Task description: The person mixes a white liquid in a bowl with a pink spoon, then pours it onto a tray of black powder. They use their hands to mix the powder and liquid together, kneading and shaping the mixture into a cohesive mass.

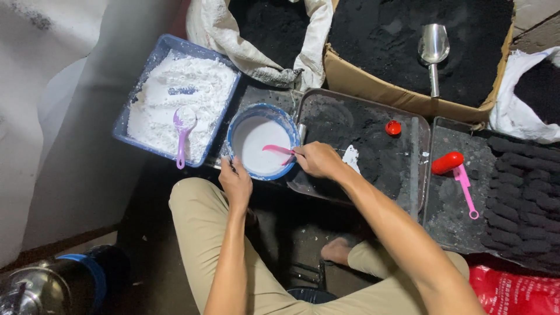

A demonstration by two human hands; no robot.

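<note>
A round blue-rimmed bowl [235,129] of white liquid sits in front of me. My left hand [236,182] grips its near rim. My right hand [316,158] holds a pink spoon [276,150] whose end dips into the white liquid. Just left of the bowl stands a blue rectangular tub [156,53] full of white powder, with a purple scoop [183,129] lying in it.
A dark tray [408,175] of black powder with a red cap [393,128] lies to the right. Farther right, another tray holds black rolled pieces [522,192], a red cylinder [447,163] and a pink spoon [466,189]. A cardboard box [373,87] holds black powder and a metal scoop [433,52].
</note>
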